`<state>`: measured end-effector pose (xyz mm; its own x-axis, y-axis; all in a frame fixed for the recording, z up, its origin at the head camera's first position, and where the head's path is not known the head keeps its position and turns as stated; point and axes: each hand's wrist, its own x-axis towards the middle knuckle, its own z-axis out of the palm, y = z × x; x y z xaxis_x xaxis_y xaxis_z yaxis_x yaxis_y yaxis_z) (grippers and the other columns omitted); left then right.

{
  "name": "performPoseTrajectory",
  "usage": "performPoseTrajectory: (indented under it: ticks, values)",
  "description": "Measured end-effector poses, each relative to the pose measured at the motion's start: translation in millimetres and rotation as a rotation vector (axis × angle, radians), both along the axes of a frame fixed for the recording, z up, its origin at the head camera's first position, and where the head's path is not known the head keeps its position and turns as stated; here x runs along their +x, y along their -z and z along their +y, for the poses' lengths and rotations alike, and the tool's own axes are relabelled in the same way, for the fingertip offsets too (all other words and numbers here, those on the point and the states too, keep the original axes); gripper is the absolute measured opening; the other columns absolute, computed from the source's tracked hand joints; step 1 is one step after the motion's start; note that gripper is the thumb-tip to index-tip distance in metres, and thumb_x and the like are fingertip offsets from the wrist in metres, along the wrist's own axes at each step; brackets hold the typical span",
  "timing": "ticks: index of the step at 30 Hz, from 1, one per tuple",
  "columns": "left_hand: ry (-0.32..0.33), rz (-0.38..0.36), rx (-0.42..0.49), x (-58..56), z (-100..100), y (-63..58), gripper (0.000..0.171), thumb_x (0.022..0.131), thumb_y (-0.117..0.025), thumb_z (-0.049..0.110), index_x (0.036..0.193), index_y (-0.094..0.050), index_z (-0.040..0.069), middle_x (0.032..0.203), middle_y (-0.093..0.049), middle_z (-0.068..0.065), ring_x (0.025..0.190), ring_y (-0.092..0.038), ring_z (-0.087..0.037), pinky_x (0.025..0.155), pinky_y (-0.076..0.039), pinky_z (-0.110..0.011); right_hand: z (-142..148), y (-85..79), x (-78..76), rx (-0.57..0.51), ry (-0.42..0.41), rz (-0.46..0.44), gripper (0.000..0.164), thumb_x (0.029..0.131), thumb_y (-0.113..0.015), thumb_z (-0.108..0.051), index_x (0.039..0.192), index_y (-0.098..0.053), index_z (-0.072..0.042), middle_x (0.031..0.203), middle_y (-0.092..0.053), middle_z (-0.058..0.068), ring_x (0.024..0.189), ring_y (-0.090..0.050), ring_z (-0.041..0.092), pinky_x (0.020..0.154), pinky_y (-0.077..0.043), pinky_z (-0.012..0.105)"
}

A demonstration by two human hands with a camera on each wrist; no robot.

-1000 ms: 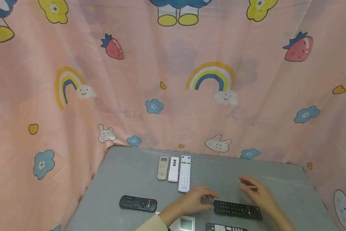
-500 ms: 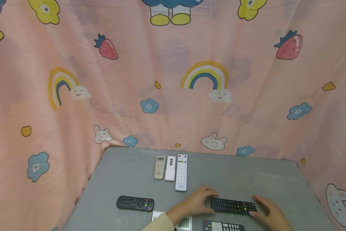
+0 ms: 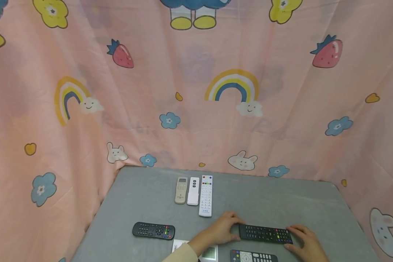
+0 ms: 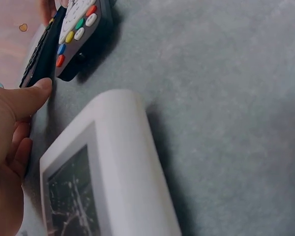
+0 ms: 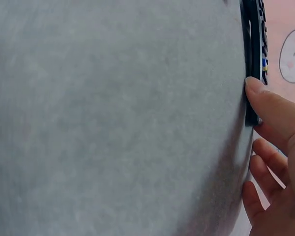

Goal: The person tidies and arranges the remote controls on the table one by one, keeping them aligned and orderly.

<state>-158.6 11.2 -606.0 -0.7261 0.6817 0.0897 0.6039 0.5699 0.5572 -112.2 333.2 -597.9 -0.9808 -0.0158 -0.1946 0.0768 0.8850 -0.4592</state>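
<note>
A long black remote control lies flat on the grey table, its buttons up. My left hand holds its left end, thumb at the near corner and fingers on the far side. At the opposite end, my right hand pinches the remote between thumb and forefinger. In the right wrist view, the right thumb touches the remote's side, while the other fingers are loosely bent. Closer to me lies a dark remote with coloured buttons. A white device with a screen is partly under my left forearm.
Three light remotes stand side by side near the table's back: a beige one, a short white one and a long white one. Another black remote lies left. A pink printed curtain hangs behind the table.
My right hand has come down to the black remote's right end and now pinches it. The left hand has drawn slightly left along the other end. The view shifted a little early on.
</note>
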Motion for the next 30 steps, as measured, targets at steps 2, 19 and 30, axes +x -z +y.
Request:
performPoseTrajectory:
  ticks: [2,19,30]
  values:
    - [-0.001,-0.002,0.005,-0.1,0.0,1.2,0.050,0.079,-0.082,0.027,0.126,-0.065,0.025,0.121,-0.060,0.007,0.116,-0.052,-0.005,0.102,-0.043,-0.018,-0.3,-0.9,0.3,-0.004,0.001,0.014,0.080,0.068,-0.086,-0.046,0.127,-0.062,0.003,0.126,-0.057,0.025,0.116,-0.051,0.046,0.099,-0.039,0.068]
    - [-0.032,0.041,0.086,-2.9,-1.3,-8.4,0.056,0.077,-0.081,0.035,0.129,-0.065,0.026,0.120,-0.069,0.009,0.108,-0.057,-0.002,0.094,-0.045,-0.015,4.1,-23.7,-9.8,-0.078,0.022,-0.058,0.088,0.072,-0.079,-0.057,0.136,-0.055,-0.001,0.132,-0.059,0.029,0.118,-0.055,0.050,0.093,-0.045,0.065]
    - [-0.020,-0.004,0.273,-5.6,-10.2,-20.5,0.059,0.079,-0.081,0.026,0.134,-0.061,0.027,0.119,-0.070,0.009,0.100,-0.060,0.001,0.085,-0.051,-0.014,-1.6,-49.2,-27.8,-0.178,0.001,-0.023,0.080,0.079,-0.077,-0.048,0.143,-0.051,-0.008,0.115,-0.071,0.017,0.109,-0.065,0.040,0.087,-0.051,0.058]
